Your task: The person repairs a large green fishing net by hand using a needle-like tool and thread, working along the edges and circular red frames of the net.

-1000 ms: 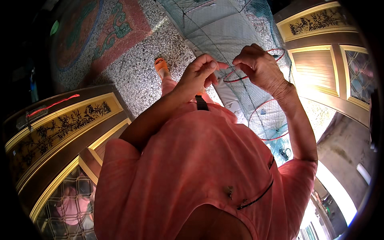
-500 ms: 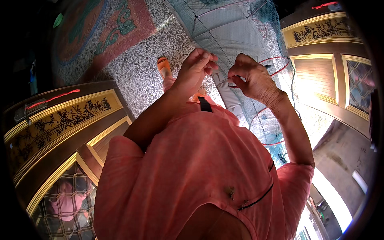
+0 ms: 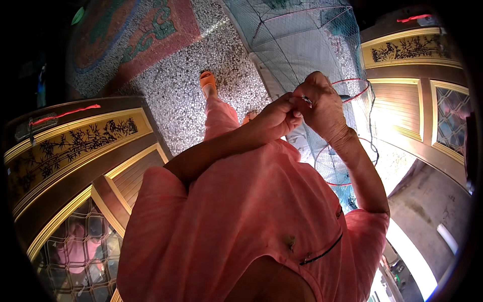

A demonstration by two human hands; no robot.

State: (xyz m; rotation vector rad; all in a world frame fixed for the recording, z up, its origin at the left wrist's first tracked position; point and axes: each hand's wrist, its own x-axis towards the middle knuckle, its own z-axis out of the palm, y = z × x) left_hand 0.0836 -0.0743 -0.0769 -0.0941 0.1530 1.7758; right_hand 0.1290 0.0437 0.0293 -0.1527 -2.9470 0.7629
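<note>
My left hand [image 3: 277, 119] and my right hand [image 3: 323, 109] meet in front of my body, their fingertips touching. The left fingers are closed in a pinch. The right thumb and forefinger pinch too, with a small shiny bit showing at their tips; what either hand holds is too small to name. A dark, slim end [image 3: 344, 97] shows beside the right hand; whether it belongs to something in the hand I cannot tell. Just beyond and below both hands spreads a blue-green mesh net [image 3: 287, 48] with dark cords. A red hoop [image 3: 363, 83] of the net rises right of my right hand.
Grey cloth lies under the net. Wooden panels with gold trim stand at left [image 3: 75, 146] and right [image 3: 410, 48]. On the speckled floor [image 3: 171, 95] is my foot in an orange sandal [image 3: 207, 79]; a red patterned floor area [image 3: 176, 25] lies farther off.
My left hand has moved right and slightly down to meet my right hand; the two were apart before. The right hand has shifted slightly right.
</note>
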